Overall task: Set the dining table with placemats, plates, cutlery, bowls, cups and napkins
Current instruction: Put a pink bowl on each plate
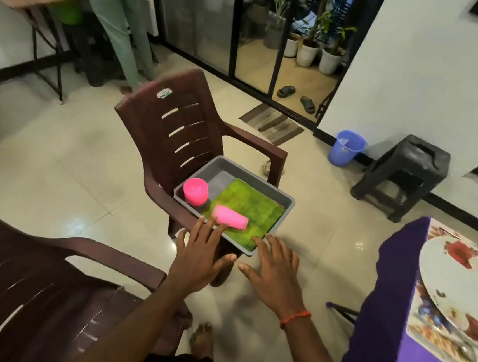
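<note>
Two pink plastic cups sit in a grey plastic tray (284, 198) on the seat of a brown slatted plastic chair (176, 122). The upright cup (195, 191) stands at the tray's left corner, mouth up. The lying cup (230, 216) rests on its side near the tray's front edge. Its long axis runs along that edge, with the wider end to the left and the narrower end to the right. It lies on one rectangular green cloth (248, 203) with a nubby pile that covers most of the tray floor.

The left hand (201, 253) reaches over the tray's front edge with its fingers spread and straight. One fingertip is just beside the lying cup's wide end, but whether it touches cannot be told. The right hand (276, 269) is also spread and holds nothing, its fingertips at the tray's front right corner.

At the right, a table (388, 312) draped in purple cloth carries one floral plate (456, 274) on a floral placemat (433, 336).
</note>
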